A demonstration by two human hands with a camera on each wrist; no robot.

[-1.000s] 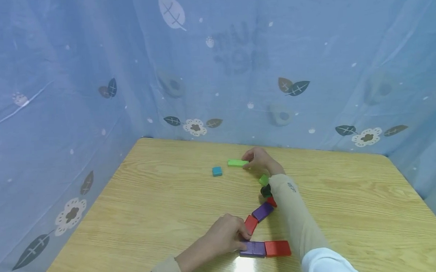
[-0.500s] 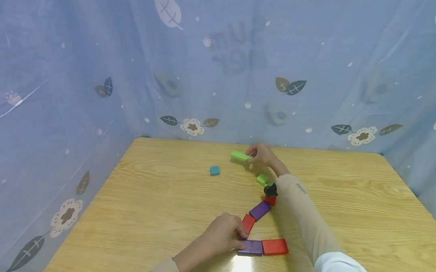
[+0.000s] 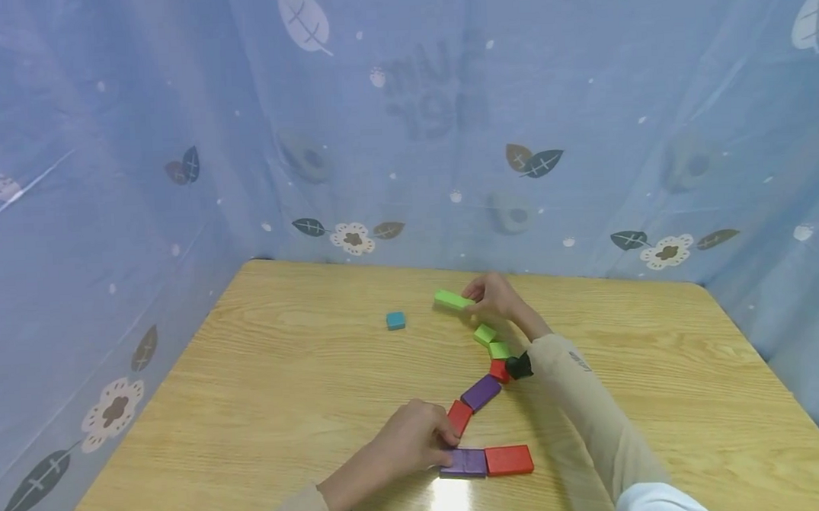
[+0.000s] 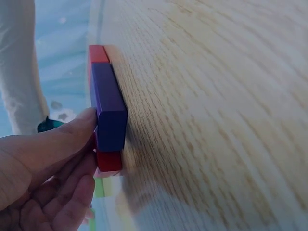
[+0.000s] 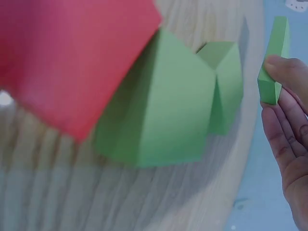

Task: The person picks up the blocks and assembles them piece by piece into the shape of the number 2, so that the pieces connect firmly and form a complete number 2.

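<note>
In the head view my right hand (image 3: 495, 301) pinches one end of a long light green block (image 3: 453, 300), held at a slant above the tabletop. The right wrist view shows the thumb on one face of that block and the fingers opposite. My left hand (image 3: 413, 434) is at a purple block (image 3: 466, 462) lying flat near the front. Its thumb (image 4: 77, 127) touches the purple block, and the other fingers curl by its far side, partly hidden. A red block (image 3: 509, 460) lies end to end with the purple one.
From the left fingertips a curved row runs back: a red block (image 3: 460, 417), a purple block (image 3: 481, 393), a small red block (image 3: 500, 370), and two small green blocks (image 3: 499, 350). A small blue block (image 3: 395, 321) lies farther left. Patterned blue curtain (image 3: 404, 134) borders the wooden table (image 3: 285, 383).
My right hand has lifted the long green block from the tabletop and tilted it. The left hand stays by the purple block. The head view has shifted slightly.
</note>
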